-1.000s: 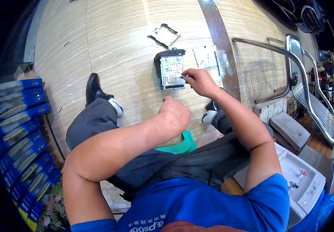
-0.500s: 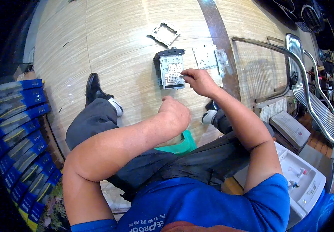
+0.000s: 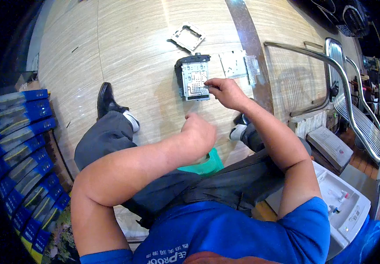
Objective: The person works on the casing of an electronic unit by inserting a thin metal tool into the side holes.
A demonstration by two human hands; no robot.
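On the floor stands a metal-cased electronic unit [image 3: 195, 81], like a car stereo, with a black front and a perforated silver face turned up. My right hand [image 3: 228, 93] is at its right edge, thumb and forefinger pinched together on something small and dark that I cannot make out. Just below the unit, apart from it, my left hand [image 3: 198, 135] is curled closed. Its fingers are mostly turned away, so anything inside it is hidden. A flat silver metal plate [image 3: 234, 65] lies to the right of the unit, and a square metal frame [image 3: 188, 38] lies beyond it.
A green stool [image 3: 212, 164] shows between my legs. Blue packages [image 3: 24, 132] line the left side. On the right are a metal-framed chair [image 3: 346, 88], a flat box [image 3: 330, 147] and a white water dispenser [image 3: 344, 207]. A black shoe [image 3: 106, 101] rests on the floor.
My left hand has shifted slightly and its outline is a little blurred. My right hand stays almost in place at the unit's edge.
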